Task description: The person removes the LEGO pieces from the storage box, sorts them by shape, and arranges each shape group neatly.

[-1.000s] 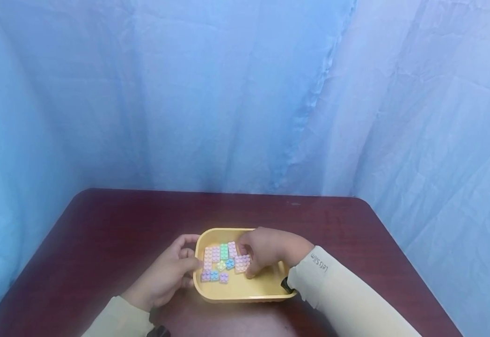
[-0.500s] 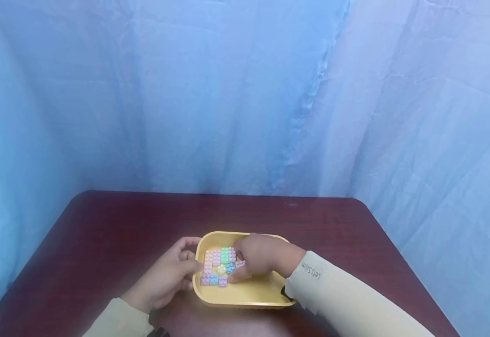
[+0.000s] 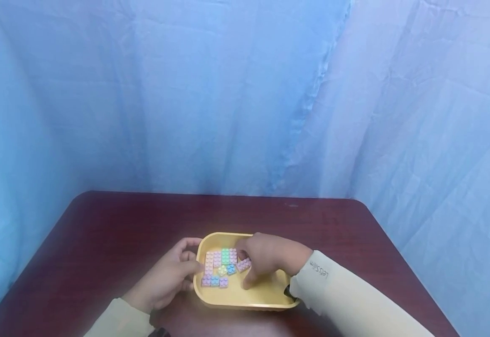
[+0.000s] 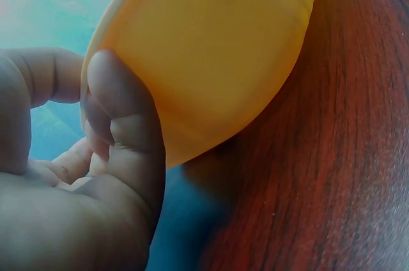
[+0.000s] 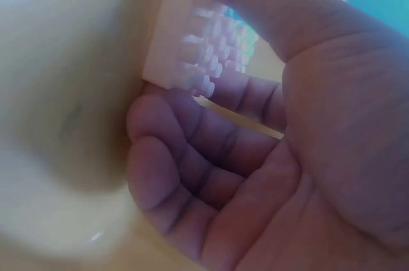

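A yellow tray holds several pastel toy bricks at its left side. My left hand grips the tray's left rim, thumb inside and fingers outside; the left wrist view shows the thumb against the yellow wall. Inside the tray, my right hand reaches down with fingers curled round a pink toy brick. The right wrist view shows this brick, studs toward the palm, between thumb and fingers. A green brick, a blue brick and a yellow brick lie to its left.
The tray stands on a dark red wooden table near its front edge. Blue curtains hang behind the table and along both sides. Pink, lilac and blue bricks form a row low in the tray.
My right hand moved left over the bricks, then back right a little. The pink brick at its fingers now lies at a slant. The left hand keeps its hold on the rim.
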`<state>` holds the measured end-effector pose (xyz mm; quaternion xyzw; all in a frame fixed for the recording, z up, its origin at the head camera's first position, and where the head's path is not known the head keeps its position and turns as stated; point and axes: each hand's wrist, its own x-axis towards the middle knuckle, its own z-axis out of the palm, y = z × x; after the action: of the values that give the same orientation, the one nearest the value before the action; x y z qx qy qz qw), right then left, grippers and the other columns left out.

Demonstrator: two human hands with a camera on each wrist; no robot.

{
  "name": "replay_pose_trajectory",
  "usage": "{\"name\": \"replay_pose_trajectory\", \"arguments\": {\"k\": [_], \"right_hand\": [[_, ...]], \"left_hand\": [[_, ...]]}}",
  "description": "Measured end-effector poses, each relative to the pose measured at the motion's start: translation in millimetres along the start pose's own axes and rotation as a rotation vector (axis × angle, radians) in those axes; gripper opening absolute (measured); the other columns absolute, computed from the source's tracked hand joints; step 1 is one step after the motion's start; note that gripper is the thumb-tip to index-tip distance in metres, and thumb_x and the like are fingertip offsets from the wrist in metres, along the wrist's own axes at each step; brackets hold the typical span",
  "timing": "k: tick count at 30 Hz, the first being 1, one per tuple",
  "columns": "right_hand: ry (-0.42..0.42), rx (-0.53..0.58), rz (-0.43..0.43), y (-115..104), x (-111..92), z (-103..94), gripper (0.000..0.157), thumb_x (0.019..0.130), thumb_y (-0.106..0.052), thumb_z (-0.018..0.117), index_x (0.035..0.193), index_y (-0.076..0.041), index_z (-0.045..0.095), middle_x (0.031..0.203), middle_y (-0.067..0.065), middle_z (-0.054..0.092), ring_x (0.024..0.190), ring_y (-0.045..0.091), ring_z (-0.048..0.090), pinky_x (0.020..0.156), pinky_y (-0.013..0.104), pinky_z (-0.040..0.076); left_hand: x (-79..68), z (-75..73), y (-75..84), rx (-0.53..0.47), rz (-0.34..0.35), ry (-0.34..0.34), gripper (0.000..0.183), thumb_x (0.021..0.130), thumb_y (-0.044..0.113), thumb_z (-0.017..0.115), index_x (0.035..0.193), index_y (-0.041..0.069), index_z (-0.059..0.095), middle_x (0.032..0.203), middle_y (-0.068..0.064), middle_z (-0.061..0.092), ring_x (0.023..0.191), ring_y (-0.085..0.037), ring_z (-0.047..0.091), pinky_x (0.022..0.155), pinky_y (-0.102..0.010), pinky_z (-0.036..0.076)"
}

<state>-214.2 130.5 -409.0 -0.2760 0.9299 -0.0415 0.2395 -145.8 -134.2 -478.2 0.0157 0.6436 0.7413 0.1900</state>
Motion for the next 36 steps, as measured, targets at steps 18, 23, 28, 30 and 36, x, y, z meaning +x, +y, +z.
{"name": "replay_pose_trajectory", "arguments": {"k": [18,23,28,30,36], "right_hand": [[0.008,0.077,-0.063,10,-14,-15.1,0.049,0.075,-0.030,0.104,0.094,-0.021,0.060,0.075,-0.009,0.050,0.072,0.009,0.051,0.065,0.027,0.043],[0.030,0.088,-0.084,13,-21,-22.9,0.048,0.076,-0.033,0.104,0.092,-0.019,0.061,0.075,-0.010,0.050,0.070,0.007,0.051,0.064,0.027,0.042],[0.087,0.088,-0.117,13,-32,-31.6,0.048,0.076,-0.037,0.104,0.092,-0.020,0.062,0.077,-0.012,0.057,0.069,0.006,0.053,0.065,0.027,0.047],[0.112,0.108,-0.139,11,-38,-34.6,0.048,0.076,-0.037,0.104,0.092,-0.020,0.062,0.077,-0.012,0.058,0.069,0.005,0.054,0.065,0.026,0.048],[0.144,0.164,-0.247,-4,-62,-40.9,0.046,0.079,-0.034,0.104,0.093,-0.021,0.063,0.082,-0.004,0.069,0.072,0.001,0.058,0.070,0.024,0.054]], "left_hand": [[0.3,3.3,-0.6,-0.014,0.015,0.027,0.078,0.091,0.001,0.073,0.162,0.007,0.040,0.100,-0.006,0.058,0.075,-0.015,0.058,0.056,-0.024,0.056],[0.0,3.2,0.0,-0.013,0.013,0.056,0.077,0.092,0.000,0.072,0.162,0.007,0.041,0.102,-0.007,0.059,0.078,-0.017,0.060,0.058,-0.024,0.057],[-0.3,3.5,0.9,-0.002,0.008,0.081,0.076,0.092,0.001,0.072,0.161,0.007,0.041,0.103,-0.008,0.059,0.079,-0.018,0.061,0.059,-0.024,0.056],[-0.4,3.9,0.9,0.001,0.008,0.082,0.077,0.091,0.001,0.072,0.162,0.008,0.041,0.103,-0.008,0.059,0.080,-0.018,0.061,0.059,-0.024,0.056],[-0.4,5.1,1.5,-0.003,0.015,0.081,0.076,0.092,0.000,0.071,0.161,0.007,0.042,0.103,-0.008,0.059,0.079,-0.019,0.061,0.059,-0.025,0.056]]}}
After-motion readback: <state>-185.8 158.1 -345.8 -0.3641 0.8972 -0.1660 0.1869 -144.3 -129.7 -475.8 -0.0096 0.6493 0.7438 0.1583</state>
